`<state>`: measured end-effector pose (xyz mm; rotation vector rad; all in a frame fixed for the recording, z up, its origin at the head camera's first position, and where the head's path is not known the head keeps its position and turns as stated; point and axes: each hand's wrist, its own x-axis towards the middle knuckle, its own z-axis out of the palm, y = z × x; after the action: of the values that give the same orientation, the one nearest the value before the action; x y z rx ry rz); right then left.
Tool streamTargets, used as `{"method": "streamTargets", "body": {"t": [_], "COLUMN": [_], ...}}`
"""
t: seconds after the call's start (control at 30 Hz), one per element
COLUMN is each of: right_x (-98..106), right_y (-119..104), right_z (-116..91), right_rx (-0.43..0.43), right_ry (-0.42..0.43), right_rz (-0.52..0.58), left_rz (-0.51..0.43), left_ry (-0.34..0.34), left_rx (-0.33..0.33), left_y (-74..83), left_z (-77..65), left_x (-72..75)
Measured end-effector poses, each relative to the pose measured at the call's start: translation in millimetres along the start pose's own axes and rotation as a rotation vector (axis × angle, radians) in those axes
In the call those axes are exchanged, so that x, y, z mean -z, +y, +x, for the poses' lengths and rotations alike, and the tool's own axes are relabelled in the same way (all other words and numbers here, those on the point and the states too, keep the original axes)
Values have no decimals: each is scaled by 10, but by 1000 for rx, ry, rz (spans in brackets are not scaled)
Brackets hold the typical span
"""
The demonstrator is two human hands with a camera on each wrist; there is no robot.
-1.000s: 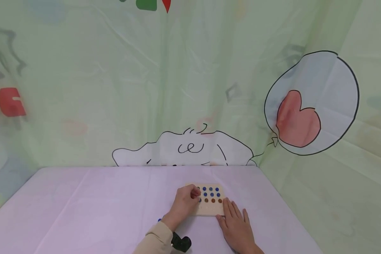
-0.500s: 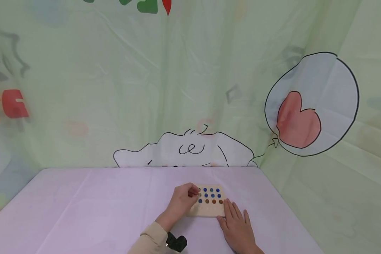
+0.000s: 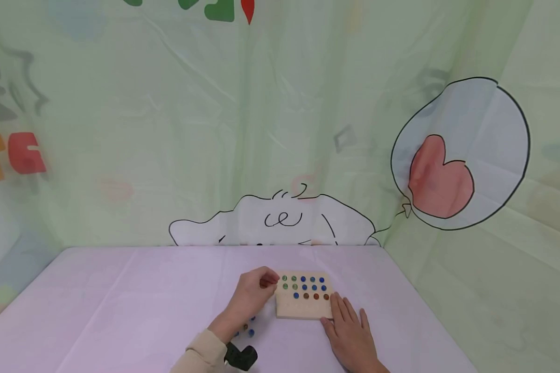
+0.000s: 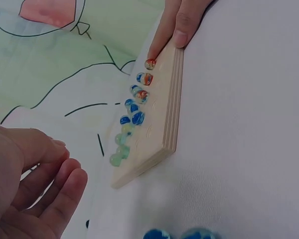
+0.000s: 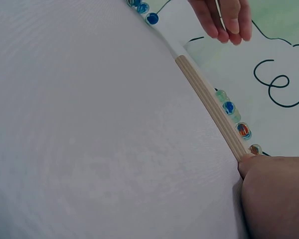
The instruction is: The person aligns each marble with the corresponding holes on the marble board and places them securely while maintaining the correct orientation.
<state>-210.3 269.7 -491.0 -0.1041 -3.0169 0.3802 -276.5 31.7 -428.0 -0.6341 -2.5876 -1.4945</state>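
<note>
A pale wooden board with rows of shallow hollows lies on the table. Glass marbles sit in its upper rows: greenish ones at the left, blue ones to the right, brownish-red ones in the third row. Just off the board's left edge hovers my left hand, its thumb and fingertips close together; in the left wrist view nothing shows between them. My right hand lies at the board's right side, fingers straight along the edge and thumb touching the near corner.
Several loose marbles lie on the table by my left forearm, partly hidden by it. A dark strapped device is at the left wrist. Beyond the table's far edge hangs a printed curtain.
My left hand has drawn back to the left from the board, uncovering the green marbles in the left columns. The right hand stays on the board's side.
</note>
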Motion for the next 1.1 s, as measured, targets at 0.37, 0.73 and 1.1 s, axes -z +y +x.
{"method": "streamTargets", "body": {"t": [0.37, 0.73, 1.1], "right_x": [-2, -13, -8], "right_y": [-14, -4, -8], "right_z": [13, 24, 7], "right_rx": [-10, -12, -2], "right_ry": [-11, -6, 9], "right_rz": [-3, -11, -4], "left_rz": [3, 39, -12], "left_ry": [-1, 62, -38], "left_rx": [59, 70, 98], "left_y": [-150, -314, -416], "left_z": [-151, -284, -425], "left_x": [184, 391, 336]}}
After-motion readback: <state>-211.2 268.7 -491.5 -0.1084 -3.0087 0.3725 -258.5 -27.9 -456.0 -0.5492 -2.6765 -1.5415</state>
